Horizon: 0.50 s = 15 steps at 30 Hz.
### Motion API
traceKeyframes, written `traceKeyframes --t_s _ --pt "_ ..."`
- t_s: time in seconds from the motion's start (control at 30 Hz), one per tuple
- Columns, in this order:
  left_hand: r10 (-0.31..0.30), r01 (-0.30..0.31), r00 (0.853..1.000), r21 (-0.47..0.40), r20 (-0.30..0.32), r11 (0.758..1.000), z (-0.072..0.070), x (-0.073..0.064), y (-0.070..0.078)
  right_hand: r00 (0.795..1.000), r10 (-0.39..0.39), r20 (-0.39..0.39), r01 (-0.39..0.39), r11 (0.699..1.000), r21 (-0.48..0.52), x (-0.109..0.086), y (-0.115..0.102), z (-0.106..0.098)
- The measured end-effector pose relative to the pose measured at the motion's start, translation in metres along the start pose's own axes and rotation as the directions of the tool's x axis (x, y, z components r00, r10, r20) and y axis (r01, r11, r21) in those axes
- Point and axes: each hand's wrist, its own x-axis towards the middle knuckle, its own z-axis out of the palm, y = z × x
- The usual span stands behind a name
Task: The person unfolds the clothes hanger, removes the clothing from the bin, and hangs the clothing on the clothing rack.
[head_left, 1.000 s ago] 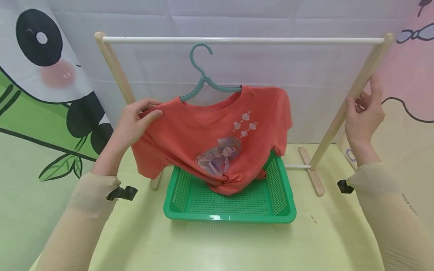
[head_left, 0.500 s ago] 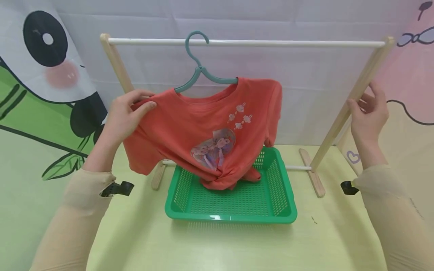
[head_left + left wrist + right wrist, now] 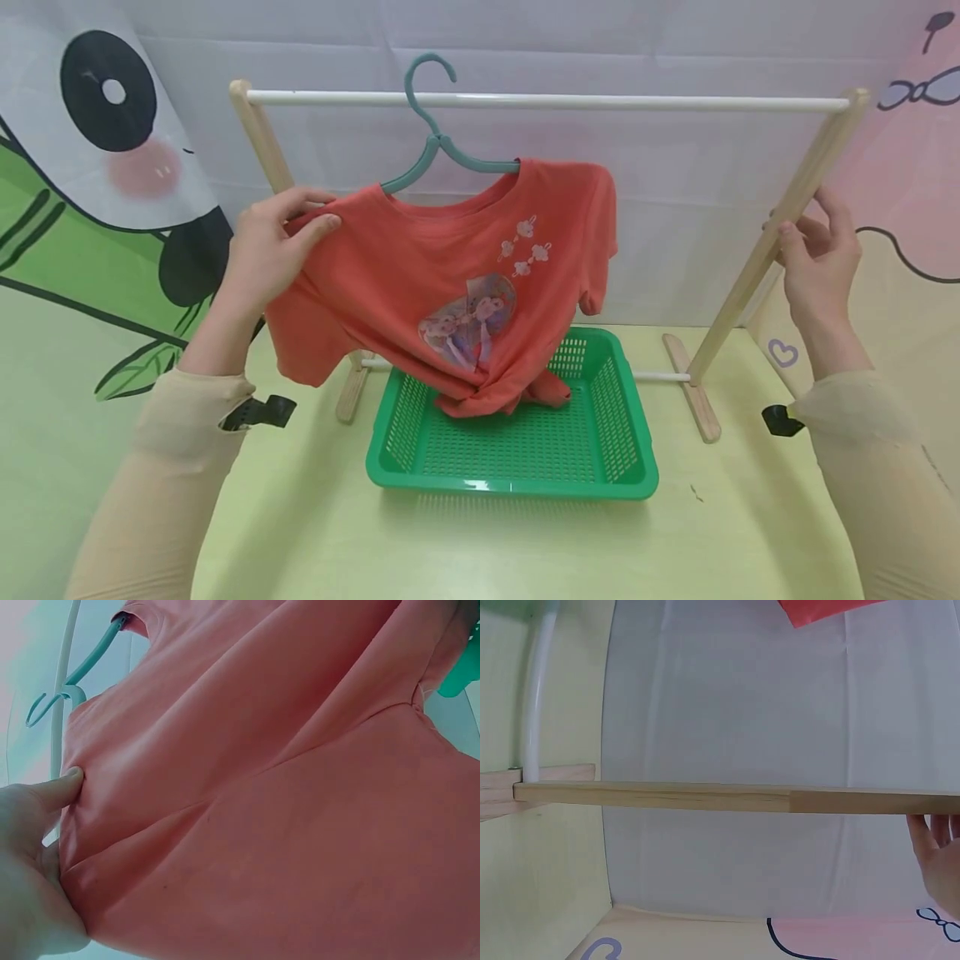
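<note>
My left hand (image 3: 266, 246) pinches the shoulder of a red T-shirt (image 3: 390, 275) between thumb and fingers, as the left wrist view also shows. Inside the shirt is a teal clothes hanger (image 3: 416, 173); its arms run under the shoulders and its hook (image 3: 46, 705) sticks out above the neckline. Seen from the head, the hook overlaps the white rail (image 3: 600, 102) of a drying rack, its curve above the rail. The shirt front carries a printed picture, and its hem is bunched in a knot. My right hand (image 3: 825, 267) grips the rack's right wooden post (image 3: 705, 799), thumb in front, fingers behind.
Below the shirt, a green plastic basket (image 3: 517, 483) stands on the pale table (image 3: 517, 558), between the rack's wooden feet (image 3: 693, 392). A low white bar (image 3: 660, 377) runs behind it. White cloth with cartoon prints hangs behind and at both sides.
My left hand has raised the shirt and hanger and shifted them a little left, bringing the hook from below the rail to above it. My right hand has stayed at the post.
</note>
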Motion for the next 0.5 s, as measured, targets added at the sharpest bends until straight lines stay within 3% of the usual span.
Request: traceKeyframes --t_s 0.2,0.5 --pt "-0.02 0.02 1.0 0.052 0.002 0.998 -0.002 0.004 0.004 0.999 0.0 0.048 0.0 1.0 0.007 0.004 0.005 -0.005" --pt "-0.022 0.02 1.0 0.08 0.019 0.997 -0.005 0.011 0.011 0.999 0.013 0.048 -0.013 1.0 -0.016 0.004 0.005 -0.005"
